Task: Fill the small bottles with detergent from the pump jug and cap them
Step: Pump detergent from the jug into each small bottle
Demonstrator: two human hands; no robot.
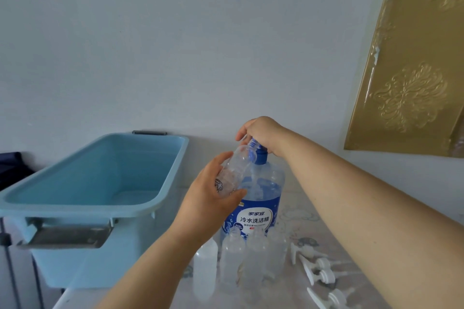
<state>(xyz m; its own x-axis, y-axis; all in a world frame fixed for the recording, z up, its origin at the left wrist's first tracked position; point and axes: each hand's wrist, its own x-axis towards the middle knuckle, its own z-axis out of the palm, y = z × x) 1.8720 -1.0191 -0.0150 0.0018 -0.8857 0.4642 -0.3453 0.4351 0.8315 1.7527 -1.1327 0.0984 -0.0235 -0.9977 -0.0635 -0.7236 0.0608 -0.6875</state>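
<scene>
One head view covers this moment, and every place in it is read from the pump jug (pixel 253 198), which stands upright on the table (pixel 301 213) with its blue label facing the camera. The right hand (pixel 261 133) sits on top of the jug, its fingers curled down over the blue pump head (pixel 258 154). The left hand (pixel 213 198) is just to the left of the jug's shoulder, wrapped round the lower half of a clear small bottle (pixel 236 170). The bottle's long axis is tilted: its base lies down and to the left in the palm, and its neck points up and to the right at the pump head. The coming move likely depends on the bottle's mouth meeting the spout, with the right hand best placed to press. The spout tip and the bottle's mouth are hidden under the right hand's fingers, so it cannot be told whether they touch. Both the bottle and the detergent are clear, so the bottle's fill level is hard to judge. In front of the jug stands a row of empty bottles (pixel 232 258), uncapped and blurred toward the bottom edge. White caps (pixel 319 268) lie to the front right of the jug, some cut off by the edge. A blue tub (pixel 100 170) stands well to the jug's left.
</scene>
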